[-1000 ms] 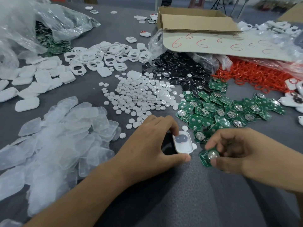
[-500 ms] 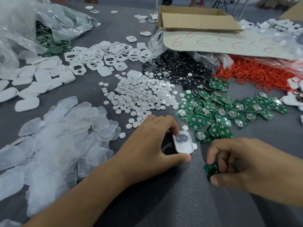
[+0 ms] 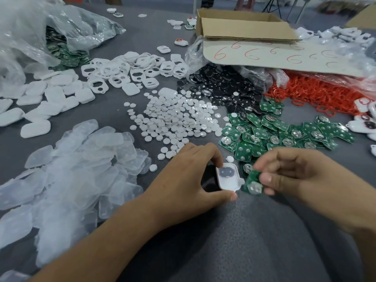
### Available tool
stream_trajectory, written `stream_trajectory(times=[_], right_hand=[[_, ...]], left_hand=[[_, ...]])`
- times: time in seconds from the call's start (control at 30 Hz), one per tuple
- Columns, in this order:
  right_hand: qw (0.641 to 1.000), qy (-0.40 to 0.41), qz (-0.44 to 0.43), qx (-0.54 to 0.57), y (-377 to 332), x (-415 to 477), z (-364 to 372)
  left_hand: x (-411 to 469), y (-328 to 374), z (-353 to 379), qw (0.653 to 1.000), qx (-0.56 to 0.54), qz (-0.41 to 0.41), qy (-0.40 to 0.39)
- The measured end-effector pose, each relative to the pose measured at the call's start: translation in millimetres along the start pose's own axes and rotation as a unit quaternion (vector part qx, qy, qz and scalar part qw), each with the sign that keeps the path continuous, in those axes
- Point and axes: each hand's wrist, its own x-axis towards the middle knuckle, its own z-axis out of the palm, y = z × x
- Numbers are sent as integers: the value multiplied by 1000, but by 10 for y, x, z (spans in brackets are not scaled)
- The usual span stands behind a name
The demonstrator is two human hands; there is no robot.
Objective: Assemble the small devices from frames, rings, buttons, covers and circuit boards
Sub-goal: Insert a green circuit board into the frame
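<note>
On a grey desk, the left hand pinches a white frame between thumb and forefinger; just to its right, the right hand grips 1 green circuit board by its edge, tilted; clear covers, white buttons, loose boards and red rings lie heaped beyond.

- Covers were heaped on the table at the near left.
- A plastic bag was laid at the far left, behind the covers.
- Frames were spread left of the cardboard box.
- Buttons were scattered at centre, circuit boards just to their right.
- Discs were piled before the box, behind the circuit boards; rings were heaped to their right.
</note>
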Motion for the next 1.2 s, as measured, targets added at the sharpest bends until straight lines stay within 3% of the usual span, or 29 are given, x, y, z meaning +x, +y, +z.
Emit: stream_trajectory(times=[0.1,0.23,0.67,0.87,1.2], right_hand=[[995,61,-25,77,3,124,178],[990,117,-34,65,17,226,313],[996,77,-37,12,20,285,367],[995,82,-45,-45,-1,286,379],[993,97,-46,-40,-20,294,380]], left_hand=[[2,5,-2,1000,-4,2,1],[-1,0,1,1000,-14,-1,-1],[10,-28,19,1000,-27,-7,-1],[12,-30,20,1000,-29,-7,1],[4,-39,23,1000,-27,-12,-6]])
